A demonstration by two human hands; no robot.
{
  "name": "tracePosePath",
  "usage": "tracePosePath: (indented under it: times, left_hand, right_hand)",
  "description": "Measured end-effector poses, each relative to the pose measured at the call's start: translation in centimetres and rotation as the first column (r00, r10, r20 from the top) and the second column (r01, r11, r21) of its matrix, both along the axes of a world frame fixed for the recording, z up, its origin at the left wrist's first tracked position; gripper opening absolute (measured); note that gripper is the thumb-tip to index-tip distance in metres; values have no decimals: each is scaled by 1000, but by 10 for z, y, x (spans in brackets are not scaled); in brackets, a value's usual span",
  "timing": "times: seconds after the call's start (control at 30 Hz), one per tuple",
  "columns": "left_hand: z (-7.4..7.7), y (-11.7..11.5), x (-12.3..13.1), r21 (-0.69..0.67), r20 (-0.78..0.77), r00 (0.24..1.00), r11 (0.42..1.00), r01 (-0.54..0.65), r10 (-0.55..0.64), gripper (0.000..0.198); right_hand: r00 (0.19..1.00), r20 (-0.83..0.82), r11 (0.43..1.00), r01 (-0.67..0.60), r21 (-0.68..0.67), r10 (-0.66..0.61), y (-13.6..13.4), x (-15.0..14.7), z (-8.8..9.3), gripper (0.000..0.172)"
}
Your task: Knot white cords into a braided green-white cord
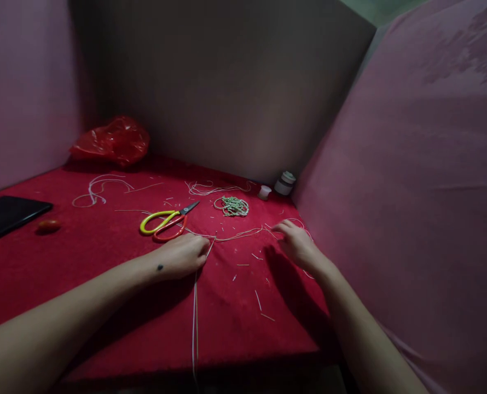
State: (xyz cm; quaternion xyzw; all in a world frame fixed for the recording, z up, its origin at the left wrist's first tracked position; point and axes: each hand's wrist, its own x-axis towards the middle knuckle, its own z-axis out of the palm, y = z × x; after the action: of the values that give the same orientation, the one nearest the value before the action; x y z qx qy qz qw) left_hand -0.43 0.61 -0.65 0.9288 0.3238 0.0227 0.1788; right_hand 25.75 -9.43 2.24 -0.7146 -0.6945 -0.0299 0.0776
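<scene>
My left hand [184,256] is closed in a pinch on thin pale cord [195,317], whose strands run from it down over the table's front edge. A short end sticks up beside the thumb. More cord [239,235] lies in a loose line from there toward my right hand [296,242]. That hand hovers above the cloth with its fingers reaching left, apart, beside the loose cord ends. Just behind my left hand lie scissors [170,221] with one yellow and one red handle, blades pointing away. A bundle of green and white knotted cord [234,206] lies further back.
Cord offcuts [258,300] are scattered over the red cloth [116,235]. Loose cords [91,191] lie at back left, near a red plastic bag [114,141]. A black tablet-like object [11,216] and small reddish object [48,225] lie left. A small spool [264,192] and jar [285,183] stand back right.
</scene>
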Motion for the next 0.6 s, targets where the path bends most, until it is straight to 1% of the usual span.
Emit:
tracePosePath:
  times: [0.07,0.1,0.17,0.23,0.3,0.4,0.5,0.6]
  left_hand:
    - [1,0,0,4,-4,1000,1000,-3,3,20]
    - [1,-1,1,7,-6,1000,1000,-5,5,20]
    - [1,-1,0,12,-7,1000,1000,-7,7,20]
    - [0,0,0,21,-7,1000,1000,-8,9,20]
    - [0,0,-1,29,-2,1000,1000,-9,9,20]
    - [0,-1,-2,19,0,1000,1000,3,-3,21]
    - [1,-2,-2,14,-11,1000,1000,9,-9,23]
    - [3,-4,-1,23,-31,1000,1000,0,1,21]
  right_hand:
    - [991,41,991,-124,-45,126,26,-23,-5,41]
    - [985,86,987,-147,-67,153,37,-32,-8,42]
    - [967,167,977,-176,-119,195,55,-44,-11,37]
    - [956,200,971,-185,-152,213,66,-49,-13,29]
    - [959,185,968,-186,-168,217,71,-47,-14,24]
    - [970,126,966,-185,-180,209,72,-40,-13,17]
    - [981,14,967,-190,-168,195,68,-34,-12,13]
    - [975,-102,965,-211,-154,197,62,-33,-12,13]
